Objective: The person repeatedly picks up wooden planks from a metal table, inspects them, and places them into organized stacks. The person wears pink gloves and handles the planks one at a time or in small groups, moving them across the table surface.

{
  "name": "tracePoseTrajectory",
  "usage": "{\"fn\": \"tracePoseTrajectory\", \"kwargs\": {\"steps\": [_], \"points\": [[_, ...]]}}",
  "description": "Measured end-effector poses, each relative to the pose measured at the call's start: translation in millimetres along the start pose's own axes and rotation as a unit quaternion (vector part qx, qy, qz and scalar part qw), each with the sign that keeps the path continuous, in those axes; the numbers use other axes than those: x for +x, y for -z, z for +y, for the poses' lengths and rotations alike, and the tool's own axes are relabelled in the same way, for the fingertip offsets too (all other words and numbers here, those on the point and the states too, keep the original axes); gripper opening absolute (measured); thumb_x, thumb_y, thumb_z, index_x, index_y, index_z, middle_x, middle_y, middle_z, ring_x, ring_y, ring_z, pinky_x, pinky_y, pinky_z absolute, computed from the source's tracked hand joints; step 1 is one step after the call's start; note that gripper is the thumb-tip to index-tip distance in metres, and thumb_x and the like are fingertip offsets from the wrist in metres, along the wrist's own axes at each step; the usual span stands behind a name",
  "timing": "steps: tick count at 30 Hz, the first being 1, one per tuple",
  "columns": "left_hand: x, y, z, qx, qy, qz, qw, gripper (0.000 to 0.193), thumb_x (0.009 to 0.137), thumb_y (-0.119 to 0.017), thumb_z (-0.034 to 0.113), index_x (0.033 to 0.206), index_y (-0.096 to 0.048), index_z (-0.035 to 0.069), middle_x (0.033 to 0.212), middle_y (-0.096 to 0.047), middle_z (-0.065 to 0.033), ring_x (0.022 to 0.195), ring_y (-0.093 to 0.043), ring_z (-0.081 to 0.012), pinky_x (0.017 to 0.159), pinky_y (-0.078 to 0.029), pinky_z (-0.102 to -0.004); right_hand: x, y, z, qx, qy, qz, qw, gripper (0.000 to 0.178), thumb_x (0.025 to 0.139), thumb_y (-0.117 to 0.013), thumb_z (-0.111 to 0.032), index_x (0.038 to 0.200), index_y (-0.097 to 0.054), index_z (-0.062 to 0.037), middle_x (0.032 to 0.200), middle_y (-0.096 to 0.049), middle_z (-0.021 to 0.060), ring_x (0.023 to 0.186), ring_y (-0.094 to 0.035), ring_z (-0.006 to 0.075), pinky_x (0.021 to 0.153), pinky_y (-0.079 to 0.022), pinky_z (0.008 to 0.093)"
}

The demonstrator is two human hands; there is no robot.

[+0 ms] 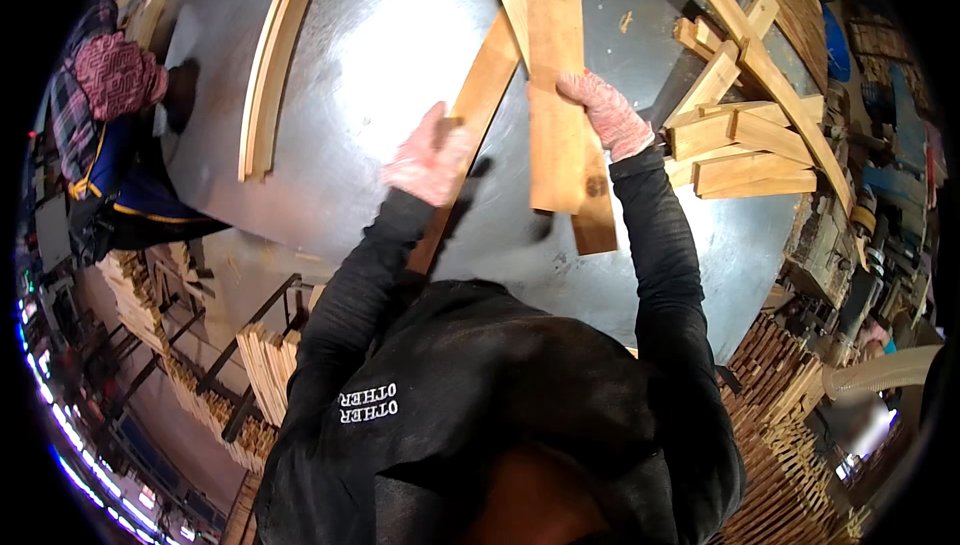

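My right hand (612, 117), in a pink-and-white glove, grips the right edge of a long wooden board (556, 140), its thumb on the upper face. Another board with a dark knot (597, 185) shows partly from beneath that one. My left hand (428, 159), gloved the same way, is at the left edge of a slanted wooden board (482, 80). Its fingers are blurred, so whether they close round the wood is unclear. The slanted board's far end passes behind the other boards, and its near end reaches my body.
Beneath the boards is a grey metal tabletop (350, 180). A curved pair of strips (270, 65) lies to the left, a heap of short pieces (755, 145) to the right. Another person (115, 85) stands at the left edge. Stacked wood (265, 370) and machinery (870, 245) surround the table.
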State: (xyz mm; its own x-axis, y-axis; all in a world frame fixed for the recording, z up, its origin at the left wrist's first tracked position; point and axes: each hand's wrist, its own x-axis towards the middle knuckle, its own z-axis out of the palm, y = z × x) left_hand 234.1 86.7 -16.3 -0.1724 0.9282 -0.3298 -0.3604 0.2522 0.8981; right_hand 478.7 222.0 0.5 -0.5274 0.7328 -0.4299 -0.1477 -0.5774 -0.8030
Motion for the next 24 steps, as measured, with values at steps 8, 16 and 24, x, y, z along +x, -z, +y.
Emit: {"fn": "tracePoseTrajectory", "kwargs": {"steps": [8,16,24], "points": [[-11,2,51,0.135,0.106,-0.048,0.984,0.042,0.085,-0.071,0.022,0.118,-0.058,-0.002,0.093,-0.067,-0.0071,0.075,-0.061,-0.0132,0.069,-0.051,-0.0275,-11,-45,11,-0.605,0.232,0.211,0.732,0.041,0.097,-0.048,-0.035,0.122,-0.053,-0.0028,0.109,-0.059,0.0150,0.099,-0.058,0.0283,0.088,-0.047,0.0363],[37,162,131,0.790,-0.149,0.133,0.579,0.036,0.079,-0.069,0.035,0.099,-0.065,0.005,0.100,-0.066,-0.0175,0.092,-0.062,-0.0371,0.082,-0.050,-0.0444,-35,-35,17,-0.286,-0.047,0.336,0.896,0.046,0.090,-0.062,-0.047,0.104,-0.061,-0.0024,0.082,-0.062,0.0071,0.074,-0.057,0.0183,0.068,-0.047,0.0337],[80,276,108,0.720,0.015,0.194,0.666,0.086,0.076,-0.075,0.033,0.144,-0.027,0.010,0.133,-0.047,-0.0208,0.120,-0.051,-0.0388,0.101,-0.043,-0.0451,-56,-6,-73,-0.740,-0.006,0.326,0.588,0.063,0.081,-0.068,-0.041,0.135,-0.047,-0.0186,0.102,-0.062,0.0217,0.096,-0.063,0.0372,0.082,-0.052,0.0474]]}}
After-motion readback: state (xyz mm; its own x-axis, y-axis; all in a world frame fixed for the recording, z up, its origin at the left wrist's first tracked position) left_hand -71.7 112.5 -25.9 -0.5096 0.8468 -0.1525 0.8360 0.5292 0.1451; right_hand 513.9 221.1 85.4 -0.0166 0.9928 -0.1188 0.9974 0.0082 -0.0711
